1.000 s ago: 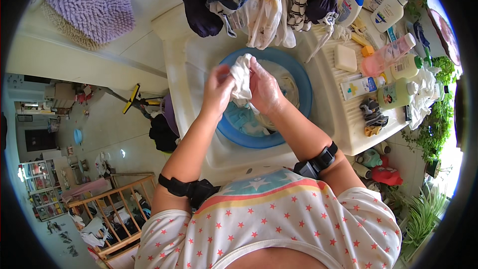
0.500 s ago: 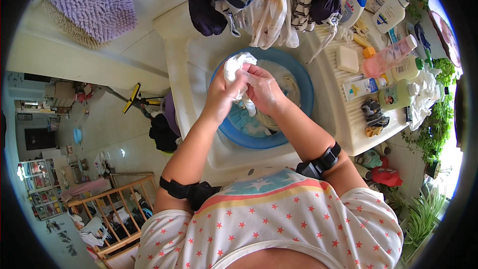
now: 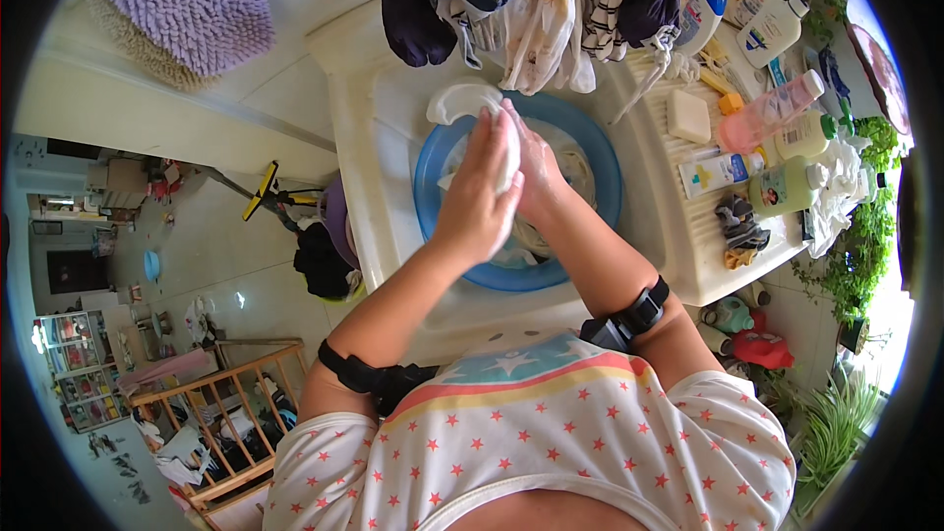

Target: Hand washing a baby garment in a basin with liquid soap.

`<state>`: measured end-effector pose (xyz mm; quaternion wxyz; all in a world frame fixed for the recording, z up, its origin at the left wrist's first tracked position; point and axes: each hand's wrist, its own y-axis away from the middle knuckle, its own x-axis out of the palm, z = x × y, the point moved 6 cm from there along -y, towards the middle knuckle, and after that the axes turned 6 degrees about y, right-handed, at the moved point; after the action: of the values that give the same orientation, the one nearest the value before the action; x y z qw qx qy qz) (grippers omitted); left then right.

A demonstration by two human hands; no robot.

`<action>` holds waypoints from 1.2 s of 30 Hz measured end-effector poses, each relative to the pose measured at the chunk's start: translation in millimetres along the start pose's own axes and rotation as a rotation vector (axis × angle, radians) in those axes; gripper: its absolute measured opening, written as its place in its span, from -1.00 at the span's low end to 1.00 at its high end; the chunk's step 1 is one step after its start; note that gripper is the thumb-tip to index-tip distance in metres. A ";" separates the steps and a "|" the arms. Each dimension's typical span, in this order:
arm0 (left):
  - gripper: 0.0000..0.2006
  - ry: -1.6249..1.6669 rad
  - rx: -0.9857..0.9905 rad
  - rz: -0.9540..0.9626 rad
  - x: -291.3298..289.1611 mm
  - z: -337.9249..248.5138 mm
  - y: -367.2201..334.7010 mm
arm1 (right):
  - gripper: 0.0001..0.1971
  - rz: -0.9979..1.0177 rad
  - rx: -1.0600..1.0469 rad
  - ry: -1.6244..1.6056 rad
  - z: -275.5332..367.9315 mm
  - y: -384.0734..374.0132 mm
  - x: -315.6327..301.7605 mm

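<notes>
Between my palms, above the blue basin (image 3: 614, 187), a wet white cloth (image 3: 460, 100) is pressed. One end curls out past the fingertips at the far left. My left hand (image 3: 480, 189) lies along the near side of the cloth with fingers extended and close together. Against its other side rests my right hand (image 3: 537, 165), wet and with some suds on it. Most of the cloth is hidden by the hands, and I cannot make out what garment it is. More pale wet cloth and water show in the basin below.
The basin stands in a cream sink (image 3: 379, 147). Clothes (image 3: 541, 20) hang over its far side. On the ribbed ledge at right lie a soap bar (image 3: 688, 115), a tube (image 3: 715, 173) and several bottles (image 3: 770, 113). A purple bucket (image 3: 339, 221) stands left of the sink.
My hands have gone from pinching the bunched cloth with the fingers to pressing it between the palms. The left hand has moved right, and the cloth's end now swings out to the far left.
</notes>
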<state>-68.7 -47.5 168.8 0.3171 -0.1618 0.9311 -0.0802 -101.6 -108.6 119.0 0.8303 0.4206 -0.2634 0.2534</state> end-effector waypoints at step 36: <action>-0.40 0.719 -0.654 -0.113 1.8 87.3 -32.4 | -0.60 0.002 -0.261 0.479 -11.7 -9.4 10.2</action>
<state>-8.1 -82.4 107.3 -0.0968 -0.2654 0.9477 0.1486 -85.4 -101.6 114.4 0.9159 0.2382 -0.0903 0.3103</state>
